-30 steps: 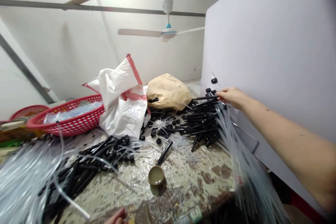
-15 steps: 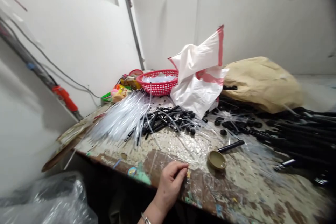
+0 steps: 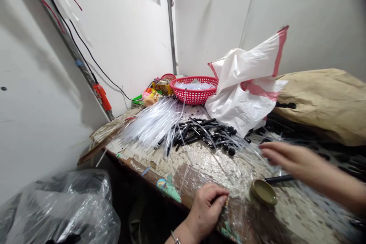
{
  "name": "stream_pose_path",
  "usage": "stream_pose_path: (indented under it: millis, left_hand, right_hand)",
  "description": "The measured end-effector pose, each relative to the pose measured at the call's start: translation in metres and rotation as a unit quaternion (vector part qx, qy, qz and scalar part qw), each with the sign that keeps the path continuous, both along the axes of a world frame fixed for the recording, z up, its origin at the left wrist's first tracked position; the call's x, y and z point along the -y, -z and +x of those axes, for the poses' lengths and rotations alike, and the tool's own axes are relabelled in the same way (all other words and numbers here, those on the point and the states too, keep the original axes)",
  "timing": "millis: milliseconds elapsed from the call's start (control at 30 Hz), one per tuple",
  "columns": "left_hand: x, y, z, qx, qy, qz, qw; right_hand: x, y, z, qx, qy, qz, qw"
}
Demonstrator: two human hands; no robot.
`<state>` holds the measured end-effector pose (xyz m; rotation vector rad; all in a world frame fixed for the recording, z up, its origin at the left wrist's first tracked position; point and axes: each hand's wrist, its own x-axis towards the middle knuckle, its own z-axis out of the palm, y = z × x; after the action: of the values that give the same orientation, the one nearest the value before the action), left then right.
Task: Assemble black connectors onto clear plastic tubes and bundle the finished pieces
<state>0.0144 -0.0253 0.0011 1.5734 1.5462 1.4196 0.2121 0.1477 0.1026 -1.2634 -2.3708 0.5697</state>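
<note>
My left hand point(image 3: 208, 206) rests at the table's front edge, its fingers curled and the thumb pressed against them. Whatever it may hold is hidden or too small to make out. From the right, my right hand point(image 3: 291, 158) reaches over the table, slightly blurred, with its fingers stretched forward and nothing seen in them. Just below it are a small round olive-brown dish point(image 3: 264, 191) and a black tube point(image 3: 280, 178). Beyond the hands lies a loose pile of black tube-shaped parts point(image 3: 197, 131) with thin clear tubes. A sheaf of clear tubes point(image 3: 151, 126) spreads to the left.
A red mesh basket point(image 3: 194, 95) with clear pieces inside stands at the back, beside a white sack point(image 3: 243, 87) with red edging. Brown paper point(image 3: 323, 103) covers black parts on the right. An orange tool point(image 3: 102, 97) hangs left; clear plastic point(image 3: 71, 206) sits below.
My right hand has come into view from the right, above the dish and black tube. The camera has turned left, so the scene shifts right. My left hand stays closed at the table edge.
</note>
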Motion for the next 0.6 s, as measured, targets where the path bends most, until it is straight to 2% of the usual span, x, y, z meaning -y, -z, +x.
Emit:
stream_pose_path:
  millis: [67, 133, 233, 333, 500, 600]
  left_hand:
    - [0.000, 0.001, -0.001, 0.000, 0.004, 0.002, 1.000]
    - [0.000, 0.003, -0.001, 0.001, 0.010, 0.008, 1.000]
    - [-0.002, 0.009, -0.003, 0.002, 0.015, 0.023, 1.000]
    - [-0.003, 0.014, -0.004, 0.007, 0.020, 0.032, 0.999]
    - [-0.004, 0.015, -0.006, 0.023, 0.025, 0.034, 0.999]
    - [-0.003, 0.013, -0.006, 0.025, 0.031, 0.030, 0.999]
  right_hand:
    - [0.007, 0.023, -0.056, 0.100, -0.066, -0.046, 0.992]
    - [0.016, 0.040, -0.103, 0.181, -0.075, -0.041, 0.980]
    - [0.021, 0.051, -0.141, 0.222, -0.067, -0.020, 0.973]
    - [0.017, 0.052, -0.150, 0.244, -0.054, -0.013, 0.968]
    - [0.007, 0.053, -0.150, 0.239, -0.013, -0.037, 0.970]
    - [0.005, 0.041, -0.149, 0.189, -0.012, -0.064, 0.980]
